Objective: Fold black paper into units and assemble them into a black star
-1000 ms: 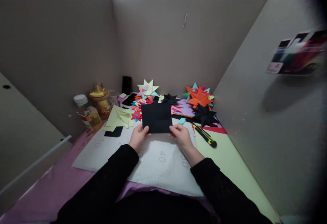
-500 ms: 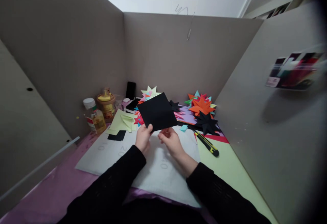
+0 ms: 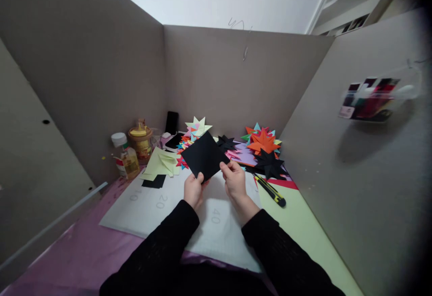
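Observation:
A black square of paper point(image 3: 204, 155) is held up above the desk, turned like a diamond. My left hand point(image 3: 193, 190) pinches its lower corner, fingers closed on it. My right hand point(image 3: 234, 180) pinches its right-hand corner between thumb and fingers. Under both hands lies a pale cutting mat point(image 3: 158, 204) printed with numbers. Both arms wear black sleeves.
Folded paper stars lie at the back: pale yellow point(image 3: 199, 126), orange point(image 3: 263, 141), black point(image 3: 271, 163). A yellow-and-black utility knife point(image 3: 270, 190) lies right of the mat. Pale green folded sheets point(image 3: 162, 162), a glue bottle point(image 3: 124, 155) and a jar point(image 3: 141, 141) stand left. Grey partitions wall three sides.
The black paper has come up off the mat and been rotated from square-on to a diamond. My right hand shifted from its lower edge to its right corner. The view tilted up.

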{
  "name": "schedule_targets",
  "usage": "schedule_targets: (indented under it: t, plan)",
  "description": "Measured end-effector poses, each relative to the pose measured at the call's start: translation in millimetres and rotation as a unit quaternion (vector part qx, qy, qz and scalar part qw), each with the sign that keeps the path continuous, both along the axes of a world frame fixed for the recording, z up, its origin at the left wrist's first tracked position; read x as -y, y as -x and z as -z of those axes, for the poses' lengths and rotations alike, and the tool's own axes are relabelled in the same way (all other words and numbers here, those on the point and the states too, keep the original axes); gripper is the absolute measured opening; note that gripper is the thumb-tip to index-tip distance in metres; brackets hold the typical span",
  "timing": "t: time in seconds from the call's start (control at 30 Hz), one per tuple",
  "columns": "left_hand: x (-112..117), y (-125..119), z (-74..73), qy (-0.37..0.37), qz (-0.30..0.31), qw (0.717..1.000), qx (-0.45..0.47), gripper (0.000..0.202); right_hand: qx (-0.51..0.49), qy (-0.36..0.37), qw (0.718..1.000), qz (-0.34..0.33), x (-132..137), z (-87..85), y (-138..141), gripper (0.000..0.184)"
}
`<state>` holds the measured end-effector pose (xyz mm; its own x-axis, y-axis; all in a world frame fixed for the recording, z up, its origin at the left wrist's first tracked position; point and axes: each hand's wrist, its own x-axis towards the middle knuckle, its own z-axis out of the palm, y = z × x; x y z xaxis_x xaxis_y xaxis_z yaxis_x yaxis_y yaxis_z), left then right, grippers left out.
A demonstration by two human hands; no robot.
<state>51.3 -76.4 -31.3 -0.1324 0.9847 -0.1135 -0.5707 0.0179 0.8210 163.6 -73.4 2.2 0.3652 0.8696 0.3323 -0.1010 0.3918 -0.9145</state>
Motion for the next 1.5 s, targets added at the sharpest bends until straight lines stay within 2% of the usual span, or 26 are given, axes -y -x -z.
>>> schedule_targets:
  t: [0.13,0.23,0.33,0.43,0.5,0.6,0.7,0.87,1.17,1.37,1.5]
  plan:
    - [-8,7,4.7,0.007,-0.014,1.0,-0.022,0.03,-0.024,-0.022,0.999,0.021,-13,-20.3,-27,0.038]
    - [-12,20,7.1,0.002,-0.033,0.998,-0.044,0.029,-0.036,-0.031,0.998,0.037,-21,-27.0,-50,0.036]
    - [-13,31,7.3,-0.024,-0.021,0.997,-0.071,0.036,-0.011,0.003,1.0,-0.014,-21,-17.2,-57,0.031]
    - [-11,34,7.9,-0.042,0.013,0.994,-0.098,0.039,0.012,0.048,0.995,-0.089,-17,4.3,-48,0.04]
    - [-11,33,10.5,-0.041,0.031,0.992,-0.115,0.038,0.019,0.069,0.989,-0.126,-15,19.3,-41,0.035]
    - [-11,31,16.7,-0.032,0.046,0.989,-0.135,0.037,0.015,0.092,0.985,-0.144,-16,36.8,-40,0.028]
    - [-12,31,22.0,-0.027,0.059,0.987,-0.146,0.038,0.002,0.108,0.985,-0.134,-18,46.6,-44,0.026]
    - [-14,31,24.6,-0.028,0.072,0.985,-0.153,0.036,-0.025,0.119,0.984,-0.128,-17,50.9,-47,0.023]
    - [-12,30,18.2,-0.01,0.076,0.986,-0.15,0.034,-0.061,0.123,0.979,-0.15,-13,46.3,-46,0.028]
    - [-13,34,16.2,0.017,0.085,0.987,-0.138,0.036,-0.087,0.143,0.962,-0.214,-10,45.2,-49,0.025]
    - [-13,35,16.2,0.029,0.106,0.985,-0.132,0.034,-0.134,0.171,0.931,-0.294,-7,48.0,-56,0.032]
